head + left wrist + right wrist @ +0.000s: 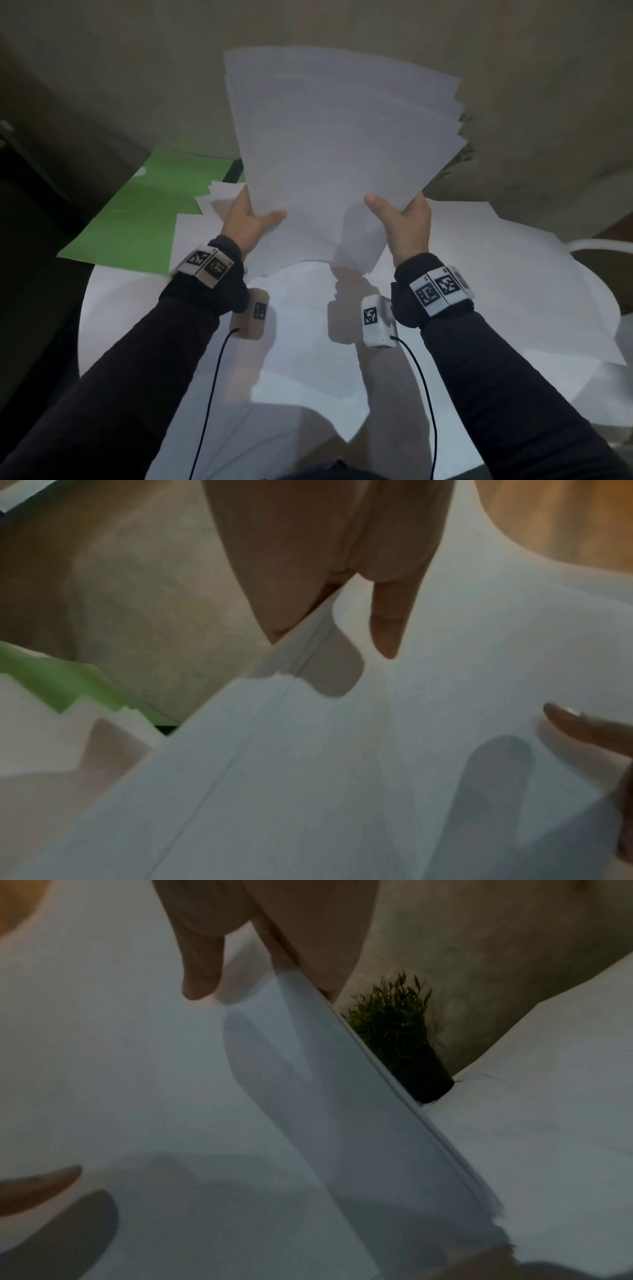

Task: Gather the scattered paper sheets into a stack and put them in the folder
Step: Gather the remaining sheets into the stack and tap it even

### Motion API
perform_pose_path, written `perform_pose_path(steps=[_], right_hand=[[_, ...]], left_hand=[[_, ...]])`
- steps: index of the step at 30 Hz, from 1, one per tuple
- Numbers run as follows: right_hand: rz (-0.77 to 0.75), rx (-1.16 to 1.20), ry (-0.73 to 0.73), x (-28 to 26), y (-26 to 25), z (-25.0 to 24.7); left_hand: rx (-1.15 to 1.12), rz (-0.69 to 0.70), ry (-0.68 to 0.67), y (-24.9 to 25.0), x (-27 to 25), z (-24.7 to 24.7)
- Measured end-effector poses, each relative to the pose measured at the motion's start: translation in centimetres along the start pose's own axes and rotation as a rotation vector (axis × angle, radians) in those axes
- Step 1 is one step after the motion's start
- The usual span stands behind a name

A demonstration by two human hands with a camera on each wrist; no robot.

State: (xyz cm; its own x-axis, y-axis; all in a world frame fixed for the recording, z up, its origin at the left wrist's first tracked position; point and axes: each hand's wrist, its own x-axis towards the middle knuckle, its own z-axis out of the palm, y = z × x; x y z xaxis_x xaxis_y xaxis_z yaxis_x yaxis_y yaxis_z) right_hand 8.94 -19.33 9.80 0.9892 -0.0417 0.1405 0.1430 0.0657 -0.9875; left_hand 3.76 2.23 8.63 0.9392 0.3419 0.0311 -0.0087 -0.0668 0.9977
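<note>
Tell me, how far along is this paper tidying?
About halfway, it seems. Done: a good bunch of sheets is gathered, though its far edges fan out unevenly. In hand: the left hand and right hand grip that bunch by its near corners, raised above the table. Left: more loose sheets lie on the table, and the green folder at the left has not received the bunch.

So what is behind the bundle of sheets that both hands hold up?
At the right edge of the bundle of sheets, leaves of a small plant in a dark pot show, with a beige wall behind. The sheets cover the rest.
</note>
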Motion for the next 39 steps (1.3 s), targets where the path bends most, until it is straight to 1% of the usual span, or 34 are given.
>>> perform_pose_path(steps=[3,5,7,12,14,16,18,22,26,29,34,39], right_hand=[[0.011,-0.031,-0.037,-0.2,0.6,-0.1],[0.015,-0.022,-0.035,-0.1,0.6,0.0],[0.029,-0.022,-0.026,0.2,0.6,0.3],[0.085,-0.106,0.012,0.9,0.9,0.0],[0.103,-0.112,0.000,1.1,0.7,-0.1],[0.106,-0.079,-0.010,1.2,0.1,-0.1],[0.085,0.006,-0.003,1.1,-1.1,0.2],[0.026,0.230,0.085,1.4,-5.0,1.5],[0.065,0.302,0.226,2.9,-7.8,3.1],[0.087,0.278,0.293,3.8,-8.1,3.7],[0.114,0.298,0.298,4.3,-7.5,3.3],[0.105,0.237,0.270,4.4,-7.4,3.0]], left_hand=[[-0.041,0.006,0.038,-0.9,-0.4,0.0],[-0.077,0.005,0.058,-1.2,-0.4,0.3],[-0.064,0.003,0.073,-1.2,-0.3,0.7],[-0.092,-0.112,0.171,-2.6,-0.5,1.6],[-0.120,-0.128,0.191,-2.9,-0.6,1.8],[-0.115,-0.105,0.199,-2.6,-0.6,2.1],[-0.119,-0.070,0.207,-2.4,-0.2,1.9],[-0.137,-0.019,0.254,-1.8,0.7,1.9],[-0.130,0.011,0.252,-1.9,1.1,2.2],[-0.097,-0.009,0.234,-3.1,1.0,2.1],[-0.076,-0.070,0.164,-4.1,0.7,1.9],[-0.035,-0.128,0.131,-4.5,0.9,1.4]])
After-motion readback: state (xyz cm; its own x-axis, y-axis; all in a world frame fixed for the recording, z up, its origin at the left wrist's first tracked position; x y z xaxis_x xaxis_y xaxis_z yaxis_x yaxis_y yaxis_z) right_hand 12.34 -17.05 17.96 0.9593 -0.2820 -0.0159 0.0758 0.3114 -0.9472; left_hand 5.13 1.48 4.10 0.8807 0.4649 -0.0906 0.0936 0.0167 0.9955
